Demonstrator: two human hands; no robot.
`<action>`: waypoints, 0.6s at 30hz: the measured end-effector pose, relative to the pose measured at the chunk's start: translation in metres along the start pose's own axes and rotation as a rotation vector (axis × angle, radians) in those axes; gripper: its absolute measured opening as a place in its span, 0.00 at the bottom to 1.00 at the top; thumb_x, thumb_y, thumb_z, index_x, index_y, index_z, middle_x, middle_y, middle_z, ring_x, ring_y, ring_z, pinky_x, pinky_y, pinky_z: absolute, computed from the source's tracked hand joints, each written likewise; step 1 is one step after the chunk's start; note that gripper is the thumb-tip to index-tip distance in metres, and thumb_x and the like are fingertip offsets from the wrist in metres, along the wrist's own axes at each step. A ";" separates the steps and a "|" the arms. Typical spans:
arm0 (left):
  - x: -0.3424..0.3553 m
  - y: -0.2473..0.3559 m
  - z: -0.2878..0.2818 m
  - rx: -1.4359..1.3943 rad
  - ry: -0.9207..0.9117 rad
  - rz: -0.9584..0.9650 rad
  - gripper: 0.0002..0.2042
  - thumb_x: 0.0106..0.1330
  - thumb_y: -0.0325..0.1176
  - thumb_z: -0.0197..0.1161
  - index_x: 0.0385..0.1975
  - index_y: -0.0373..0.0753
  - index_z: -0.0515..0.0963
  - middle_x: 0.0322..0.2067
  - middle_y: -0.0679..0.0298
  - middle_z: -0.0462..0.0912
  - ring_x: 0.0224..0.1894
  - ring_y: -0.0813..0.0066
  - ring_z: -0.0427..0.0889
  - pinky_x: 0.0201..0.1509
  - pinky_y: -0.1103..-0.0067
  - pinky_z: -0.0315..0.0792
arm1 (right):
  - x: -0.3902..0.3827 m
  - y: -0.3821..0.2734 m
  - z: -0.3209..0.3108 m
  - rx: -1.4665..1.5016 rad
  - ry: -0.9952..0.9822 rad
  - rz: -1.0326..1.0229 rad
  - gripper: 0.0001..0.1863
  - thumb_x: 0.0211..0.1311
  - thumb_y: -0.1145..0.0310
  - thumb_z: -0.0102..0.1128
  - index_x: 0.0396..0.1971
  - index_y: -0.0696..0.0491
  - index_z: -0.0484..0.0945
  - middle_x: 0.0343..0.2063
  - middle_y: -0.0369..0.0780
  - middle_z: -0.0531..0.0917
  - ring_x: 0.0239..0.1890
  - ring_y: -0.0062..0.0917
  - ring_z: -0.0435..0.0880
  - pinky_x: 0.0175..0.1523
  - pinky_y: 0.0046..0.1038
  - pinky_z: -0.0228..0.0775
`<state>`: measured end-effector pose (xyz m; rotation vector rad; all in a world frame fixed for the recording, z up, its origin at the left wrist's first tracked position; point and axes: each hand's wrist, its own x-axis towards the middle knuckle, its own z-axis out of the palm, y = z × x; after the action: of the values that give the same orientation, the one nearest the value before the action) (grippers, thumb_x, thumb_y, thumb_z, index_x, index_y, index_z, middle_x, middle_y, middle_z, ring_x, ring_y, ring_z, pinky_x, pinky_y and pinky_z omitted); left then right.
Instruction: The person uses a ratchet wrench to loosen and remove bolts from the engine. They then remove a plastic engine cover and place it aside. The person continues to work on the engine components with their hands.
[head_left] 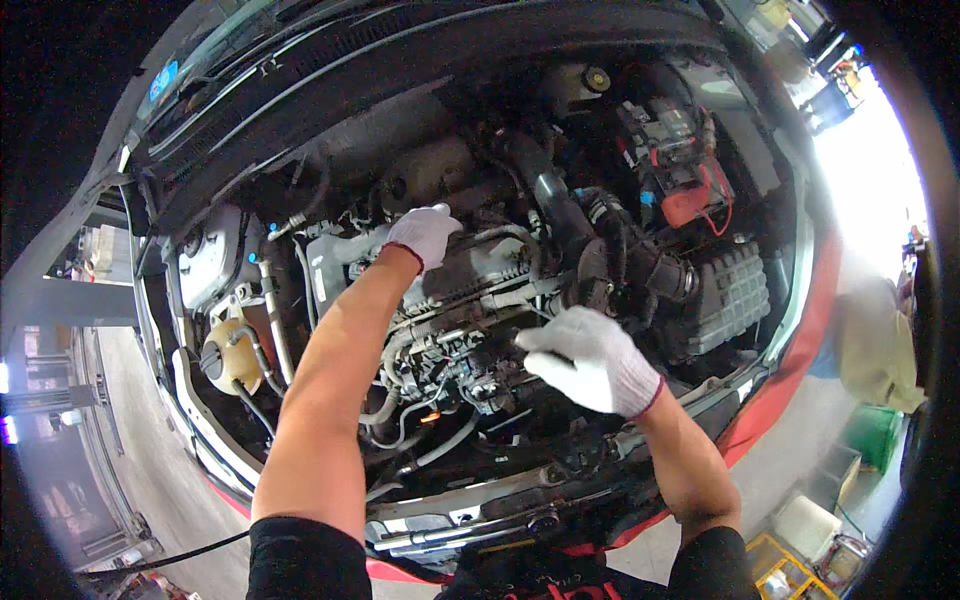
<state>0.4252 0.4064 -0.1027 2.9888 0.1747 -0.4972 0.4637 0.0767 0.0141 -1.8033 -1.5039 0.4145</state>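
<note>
Both my hands wear white knit gloves with dark red cuffs and are over an open car engine bay. My left hand point(425, 235) is at the rear of the engine point(470, 270), beside the dark engine top, with its fingers curled. What those fingers hold, if anything, is hidden. Nearer the front, my right hand point(588, 362) is above the hoses and wiring point(460, 370), its fingers drawn together and pointing left. Nothing I can name shows in its grip. A thick black intake hose point(565, 215) runs just beyond the right hand.
At the left is a yellowish coolant tank point(232, 357). The battery point(668, 135) with a red terminal cover point(686, 205) is at the far right, behind a ribbed grey box point(730, 300). A red cover point(790, 370) drapes the right fender. A yellow frame point(775, 565) stands on the floor.
</note>
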 end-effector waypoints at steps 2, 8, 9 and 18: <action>0.007 -0.012 0.000 0.015 -0.023 0.005 0.22 0.63 0.27 0.63 0.59 0.48 0.82 0.51 0.54 0.82 0.52 0.52 0.84 0.58 0.62 0.78 | -0.009 0.005 0.017 0.019 0.070 -0.043 0.11 0.57 0.69 0.73 0.41 0.51 0.87 0.28 0.41 0.83 0.31 0.39 0.83 0.38 0.40 0.74; -0.020 -0.045 0.001 -0.223 0.196 -0.161 0.25 0.63 0.30 0.58 0.63 0.45 0.78 0.61 0.50 0.80 0.63 0.49 0.78 0.69 0.62 0.71 | 0.007 -0.007 0.020 -0.228 -0.206 0.214 0.17 0.66 0.56 0.58 0.44 0.51 0.85 0.34 0.48 0.85 0.42 0.47 0.85 0.50 0.45 0.78; -0.029 -0.053 0.003 -0.262 0.249 -0.237 0.23 0.63 0.28 0.56 0.60 0.44 0.80 0.57 0.49 0.82 0.60 0.48 0.80 0.66 0.61 0.74 | 0.016 0.002 0.020 -0.244 -0.212 0.324 0.17 0.66 0.56 0.58 0.43 0.52 0.85 0.36 0.49 0.85 0.43 0.47 0.86 0.50 0.45 0.78; -0.079 -0.068 0.043 -0.320 0.262 -0.287 0.24 0.62 0.47 0.65 0.57 0.45 0.83 0.58 0.48 0.82 0.60 0.50 0.80 0.65 0.65 0.74 | 0.195 0.093 0.134 -0.541 -0.217 0.365 0.17 0.62 0.55 0.66 0.41 0.53 0.87 0.43 0.48 0.89 0.46 0.46 0.88 0.51 0.44 0.82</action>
<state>0.3283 0.4611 -0.1228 2.7094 0.6452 -0.0828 0.4918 0.3016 -0.1024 -2.5492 -1.5282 0.4140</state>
